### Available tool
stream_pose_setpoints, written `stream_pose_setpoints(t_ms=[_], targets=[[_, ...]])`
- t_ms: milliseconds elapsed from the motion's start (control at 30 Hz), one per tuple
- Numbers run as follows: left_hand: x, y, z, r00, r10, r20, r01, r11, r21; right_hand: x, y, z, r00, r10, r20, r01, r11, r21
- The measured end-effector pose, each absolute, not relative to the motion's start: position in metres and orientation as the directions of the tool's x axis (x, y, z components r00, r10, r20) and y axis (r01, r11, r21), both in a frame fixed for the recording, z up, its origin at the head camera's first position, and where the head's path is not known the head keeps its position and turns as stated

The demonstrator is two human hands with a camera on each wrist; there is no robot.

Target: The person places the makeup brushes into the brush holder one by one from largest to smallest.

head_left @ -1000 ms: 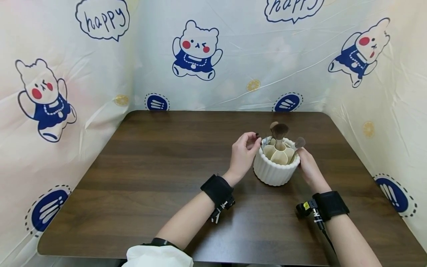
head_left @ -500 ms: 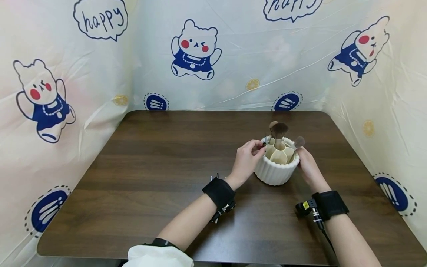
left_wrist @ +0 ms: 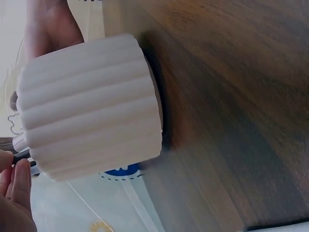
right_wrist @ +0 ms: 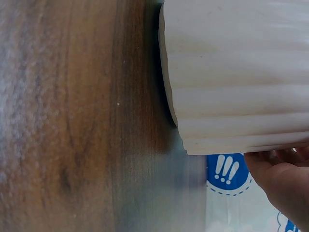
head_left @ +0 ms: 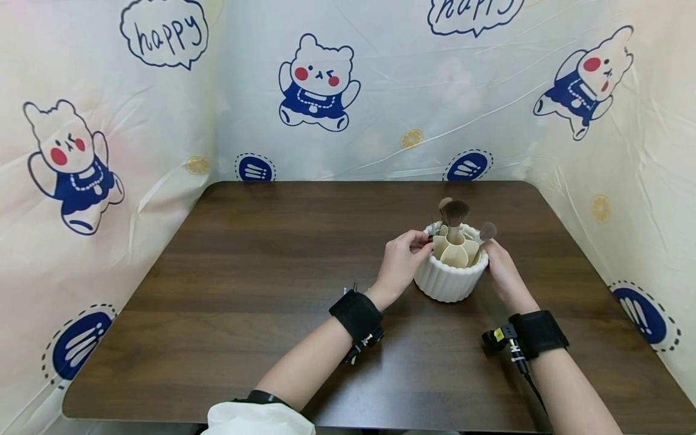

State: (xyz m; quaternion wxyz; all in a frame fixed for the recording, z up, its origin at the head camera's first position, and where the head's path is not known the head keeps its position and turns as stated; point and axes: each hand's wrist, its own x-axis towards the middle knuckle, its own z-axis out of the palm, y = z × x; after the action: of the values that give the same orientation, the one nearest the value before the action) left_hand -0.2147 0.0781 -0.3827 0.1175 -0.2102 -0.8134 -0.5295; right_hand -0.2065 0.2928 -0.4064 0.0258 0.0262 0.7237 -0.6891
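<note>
A white ribbed makeup brush holder (head_left: 448,284) stands upright toward the right of the table, a cream petal-shaped divider (head_left: 455,255) inside it. A large brown makeup brush (head_left: 454,211) rises from the middle, and a pale makeup brush (head_left: 487,231) leans at the right rim. My left hand (head_left: 399,266) is at the holder's left rim; its thumb and finger pinch a slim black stick (left_wrist: 20,155), mostly hidden. With my right hand (head_left: 505,275) I grip the holder's right side, thumb (right_wrist: 263,166) along the ribbed wall.
The brown wooden table (head_left: 261,290) extends left and forward of the holder. A printed curtain (head_left: 380,90) surrounds it at the back and both sides. A black camera strap (head_left: 356,314) is on my left wrist, another strap (head_left: 538,335) on my right.
My left hand has moved slightly right and down to the holder's left rim, lowering the slim black stick. For the last half second it has barely moved. My right hand stays in place.
</note>
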Motion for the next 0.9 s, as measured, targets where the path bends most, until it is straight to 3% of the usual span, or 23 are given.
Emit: stream_pose_setpoints(t_ms=[667, 900], targets=[[-0.206, 0.061, -0.387, -0.886, 0.291, 0.361, 0.458, 0.419, 0.784, -0.207, 0.292, -0.409, -0.997, -0.011, -0.071, 0.070, 0.054, -0.996], [-0.209, 0.046, -0.382, -0.917, 0.293, 0.272, 0.390, 0.503, 0.771, -0.207, 0.291, -0.409, -0.998, -0.004, -0.055, 0.055, 0.026, -0.998]])
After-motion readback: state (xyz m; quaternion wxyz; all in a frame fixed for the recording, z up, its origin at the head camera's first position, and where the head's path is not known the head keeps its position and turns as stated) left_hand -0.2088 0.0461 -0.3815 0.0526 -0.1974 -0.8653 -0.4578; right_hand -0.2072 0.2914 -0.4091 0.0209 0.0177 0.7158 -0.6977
